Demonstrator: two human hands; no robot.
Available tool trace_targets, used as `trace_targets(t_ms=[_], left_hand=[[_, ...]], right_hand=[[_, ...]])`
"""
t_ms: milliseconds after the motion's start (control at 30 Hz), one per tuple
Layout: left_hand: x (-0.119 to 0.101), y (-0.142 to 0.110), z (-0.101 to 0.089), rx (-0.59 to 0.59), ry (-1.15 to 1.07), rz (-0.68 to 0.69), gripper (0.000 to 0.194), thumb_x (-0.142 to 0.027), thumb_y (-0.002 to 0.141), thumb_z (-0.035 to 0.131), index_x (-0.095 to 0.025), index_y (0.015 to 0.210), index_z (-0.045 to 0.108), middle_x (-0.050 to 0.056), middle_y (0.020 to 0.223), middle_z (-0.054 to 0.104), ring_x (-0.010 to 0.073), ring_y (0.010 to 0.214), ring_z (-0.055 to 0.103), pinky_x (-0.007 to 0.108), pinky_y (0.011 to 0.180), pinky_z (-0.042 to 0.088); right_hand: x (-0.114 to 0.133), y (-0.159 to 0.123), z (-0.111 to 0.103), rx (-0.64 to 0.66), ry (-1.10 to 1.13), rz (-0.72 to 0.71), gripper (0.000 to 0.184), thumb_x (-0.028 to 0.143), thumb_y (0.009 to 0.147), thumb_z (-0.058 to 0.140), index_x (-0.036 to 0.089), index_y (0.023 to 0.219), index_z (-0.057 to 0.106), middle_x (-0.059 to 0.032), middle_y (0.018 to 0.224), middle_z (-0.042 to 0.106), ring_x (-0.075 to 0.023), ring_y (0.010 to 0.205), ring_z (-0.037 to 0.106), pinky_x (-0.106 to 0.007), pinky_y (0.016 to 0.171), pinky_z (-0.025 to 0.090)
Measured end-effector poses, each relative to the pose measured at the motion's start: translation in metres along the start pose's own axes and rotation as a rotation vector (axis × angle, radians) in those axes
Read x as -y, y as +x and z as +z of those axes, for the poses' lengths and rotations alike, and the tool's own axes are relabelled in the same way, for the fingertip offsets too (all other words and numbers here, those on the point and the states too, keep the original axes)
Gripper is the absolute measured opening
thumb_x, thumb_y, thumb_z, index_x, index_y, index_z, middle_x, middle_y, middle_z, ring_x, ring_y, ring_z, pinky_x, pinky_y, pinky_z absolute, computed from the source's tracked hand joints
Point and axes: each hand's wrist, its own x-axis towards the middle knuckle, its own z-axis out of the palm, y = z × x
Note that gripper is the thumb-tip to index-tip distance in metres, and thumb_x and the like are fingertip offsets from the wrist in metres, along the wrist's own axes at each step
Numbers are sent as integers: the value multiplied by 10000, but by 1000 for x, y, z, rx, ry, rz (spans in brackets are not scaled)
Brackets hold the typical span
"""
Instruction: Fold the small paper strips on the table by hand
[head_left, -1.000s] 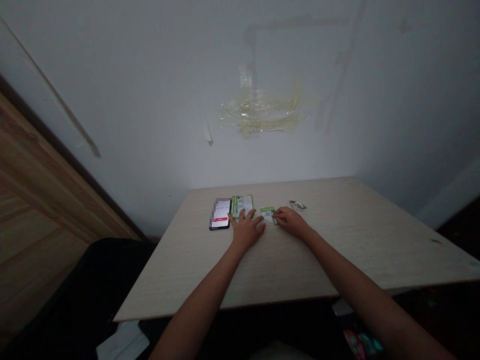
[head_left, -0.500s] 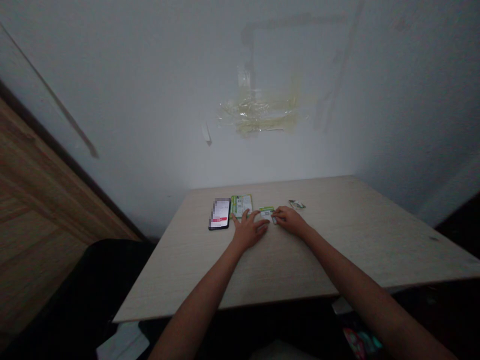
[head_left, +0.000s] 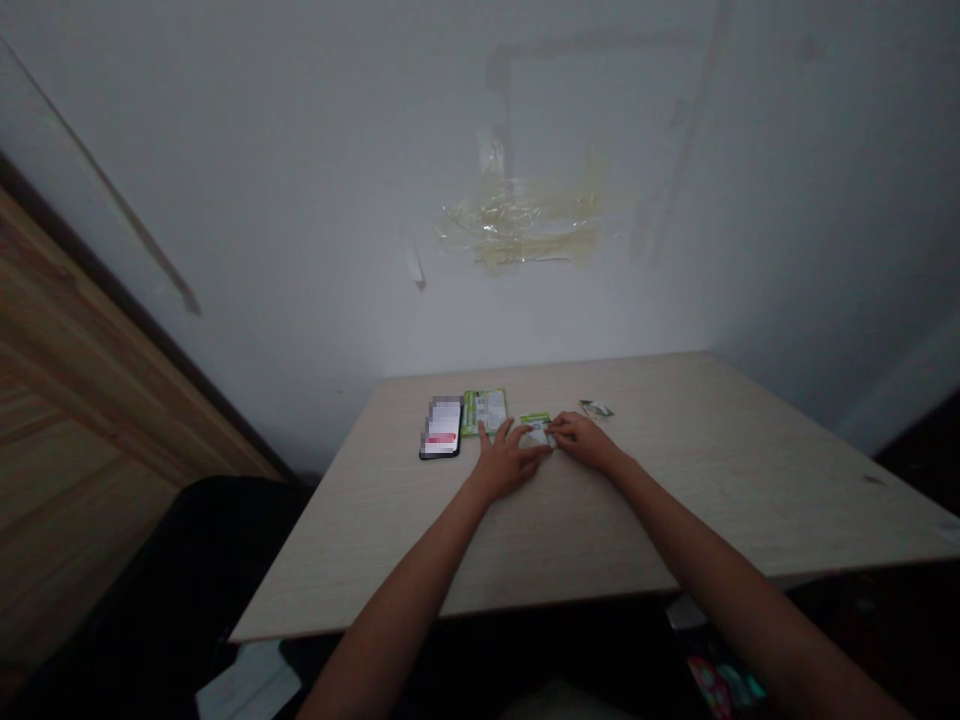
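Note:
A small flat green-and-white packet lies on the wooden table between my hands. My left hand is spread open, with its outstretched fingertips at the near and left edges of that packet. Bunched together, the fingers of my right hand pinch the packet's right edge. Behind my left fingers lies a larger green-and-white packet, its lower edge partly hidden. A phone with a lit screen rests left of it. Beyond my right hand is a small torn-looking scrap.
The pale wooden table meets a grey wall with strips of old clear tape. A dark chair-like shape stands at the left. Under the table's front edge, colourful items show at the right.
My left hand has slid slightly right, bringing its fingers closer to my right hand. My right hand keeps its place at the small packet. The view has shifted slightly.

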Motion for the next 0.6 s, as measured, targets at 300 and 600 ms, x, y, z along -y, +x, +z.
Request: trace_targets(t_ms=[300,600], left_hand=[[-3,-1,-3,-51,0,-65,319,-488,940,506,-534,1241,600,0,1490,444,345,1426,285,811,1064,27],[-4,0,-5,-149,62,-287,308,-502,918,526,-444,1184,672,35,1484,467,356,1428,280,796,1077,-16]], right_hand=[[-2,0,0,-3,14,3,258,196,905,562,205,1082,749,-94,1086,701,-208,1019,618,-342,937,471],[-5,-1,2,-5,26,15,292,176,890,550,209,1106,745,-98,1120,696,-215,1051,612,-348,962,461]])
